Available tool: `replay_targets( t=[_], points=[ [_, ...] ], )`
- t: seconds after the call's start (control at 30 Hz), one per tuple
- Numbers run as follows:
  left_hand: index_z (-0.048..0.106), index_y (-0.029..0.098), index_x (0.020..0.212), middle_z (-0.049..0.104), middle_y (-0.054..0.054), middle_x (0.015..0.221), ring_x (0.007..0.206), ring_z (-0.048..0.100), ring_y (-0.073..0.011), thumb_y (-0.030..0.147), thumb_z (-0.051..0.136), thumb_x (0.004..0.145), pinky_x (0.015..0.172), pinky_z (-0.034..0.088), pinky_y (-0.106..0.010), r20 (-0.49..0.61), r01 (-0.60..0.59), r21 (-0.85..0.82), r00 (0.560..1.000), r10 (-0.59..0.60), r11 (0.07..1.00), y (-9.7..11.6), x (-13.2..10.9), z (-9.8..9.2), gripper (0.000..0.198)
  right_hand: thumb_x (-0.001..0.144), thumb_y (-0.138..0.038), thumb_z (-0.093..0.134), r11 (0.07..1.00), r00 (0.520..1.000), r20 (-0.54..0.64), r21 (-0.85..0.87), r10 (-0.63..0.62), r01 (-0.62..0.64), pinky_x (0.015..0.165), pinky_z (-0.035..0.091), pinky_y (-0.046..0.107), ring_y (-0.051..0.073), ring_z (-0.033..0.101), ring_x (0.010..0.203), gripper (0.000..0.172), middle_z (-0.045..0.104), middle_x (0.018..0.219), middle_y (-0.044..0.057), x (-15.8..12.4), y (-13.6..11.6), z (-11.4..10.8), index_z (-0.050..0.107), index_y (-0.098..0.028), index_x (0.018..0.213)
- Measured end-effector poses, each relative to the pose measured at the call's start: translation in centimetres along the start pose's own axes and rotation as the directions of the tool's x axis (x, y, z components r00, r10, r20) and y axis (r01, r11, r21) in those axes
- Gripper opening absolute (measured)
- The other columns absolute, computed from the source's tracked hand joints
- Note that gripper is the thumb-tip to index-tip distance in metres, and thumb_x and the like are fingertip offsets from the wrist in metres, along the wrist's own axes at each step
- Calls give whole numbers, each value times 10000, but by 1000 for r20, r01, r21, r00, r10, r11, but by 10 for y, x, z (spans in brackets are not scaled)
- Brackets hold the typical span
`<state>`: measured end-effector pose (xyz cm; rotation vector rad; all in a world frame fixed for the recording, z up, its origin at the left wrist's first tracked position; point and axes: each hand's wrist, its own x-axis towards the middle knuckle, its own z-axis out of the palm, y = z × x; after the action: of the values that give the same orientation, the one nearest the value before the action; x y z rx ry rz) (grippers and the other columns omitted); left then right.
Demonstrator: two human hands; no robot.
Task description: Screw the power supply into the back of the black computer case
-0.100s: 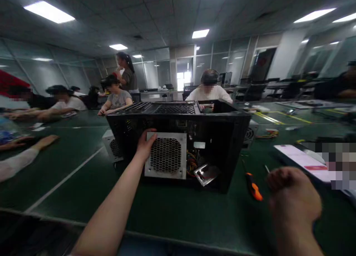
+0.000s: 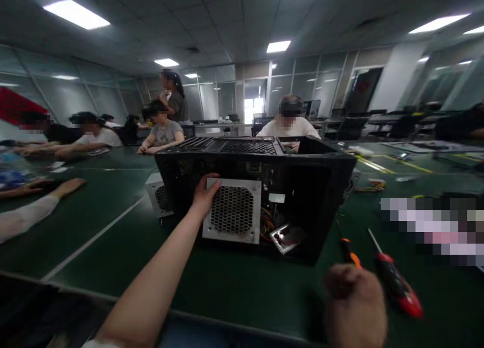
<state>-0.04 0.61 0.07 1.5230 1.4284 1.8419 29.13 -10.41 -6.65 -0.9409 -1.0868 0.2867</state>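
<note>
The bare right hand is a smear, too blurred for me to tell whether it grips anything, and the lower edge of view cuts it off. It covers the handle end of an orange-and-black screwdriver. Most fingers of the bare left hand vanish behind the silver metal box with a honeycomb grille. Shadow swallows the black metal computer case's inner corners.

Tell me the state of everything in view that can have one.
computer case: side open
power supply unit: held, grille facing the camera
left hand: gripping the power supply unit
right hand: curled, blurred; contents unclear
orange-black screwdriver: lying down, partly hidden
red-black screwdriver: lying down
ceiling lights: lit
</note>
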Motion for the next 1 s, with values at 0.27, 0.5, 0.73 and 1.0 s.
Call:
replay_targets(
  t=[0.27, 0.5, 0.73, 1.0],
  points=[
    [599, 190, 1037, 593, -89, 1090, 1064, 519, -223, 336, 606, 760, 947, 371, -341, -90, -167, 193, 978, 186, 967, 38, -71, -32, 313, 854, -261, 524, 960, 909, 344, -64, -234, 271, 522, 453, 230, 133, 576, 602, 130, 599, 675, 4, -31, -26, 23, 603, -225, 758],
    [714, 145, 716, 667, -78, 694, 677, 580, -165, 494, 641, 715, 644, 444, -262, 514, 535, -213, 773, -371, 818, 58, -191, -25, 357, 809, -160, 577, 830, 715, 495, 22, -494, 558, 594, 485, 234, 137, 543, 734, 120, 516, 798, 30, -60, -51, 38, 651, -211, 888],
    [709, 121, 674, 666, -54, 653, 641, 583, -116, 424, 800, 543, 682, 457, -245, 571, 775, -458, 632, -524, 436, 55, -196, -18, 342, 825, -126, 550, 905, 803, 446, 38, -395, 424, 587, 506, 249, 139, 567, 751, 194, 534, 827, 24, -82, -47, 54, 647, -243, 946],
    [646, 111, 646, 637, -29, 627, 597, 562, -99, 424, 811, 518, 600, 432, -215, 458, 734, -500, 675, -579, 460, 40, -194, -19, 376, 863, -223, 485, 849, 744, 549, -110, -382, 517, 783, 519, 321, 199, 580, 1014, 287, 580, 1120, 94, -83, -44, 43, 576, -220, 1135]
  ],
)
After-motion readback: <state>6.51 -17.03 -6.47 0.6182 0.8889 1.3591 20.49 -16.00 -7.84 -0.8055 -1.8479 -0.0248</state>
